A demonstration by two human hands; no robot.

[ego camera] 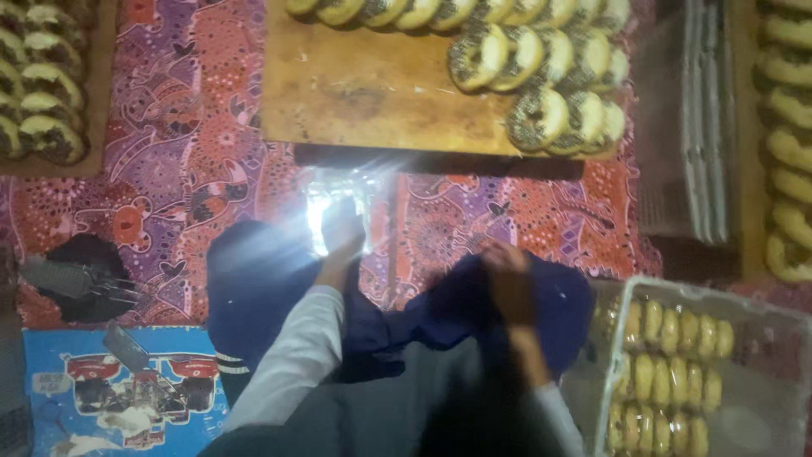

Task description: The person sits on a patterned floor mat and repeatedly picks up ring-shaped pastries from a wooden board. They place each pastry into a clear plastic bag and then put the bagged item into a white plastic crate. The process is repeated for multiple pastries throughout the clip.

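1. the left hand (342, 241) reaches onto a glaring clear plastic bag (338, 199) on the patterned cloth (186, 161) — the glare hides its fingers, so i cannot tell how they are set.
2. the right hand (507, 267) is curled over dark blue fabric (474, 305) on the lap.
3. sprinkled donuts (537, 59) lie in rows on the wooden board (372, 93) just beyond the bag.
4. a clear tray (787, 330) of packed donuts sits at right.

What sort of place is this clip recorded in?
Probably a small home or informal doughnut-making spot, worked at floor level. A wooden board carries rows of sprinkle-topped ring doughnuts, a clear plastic box holds packed doughnuts, and everything sits on a purple and red patterned cloth.
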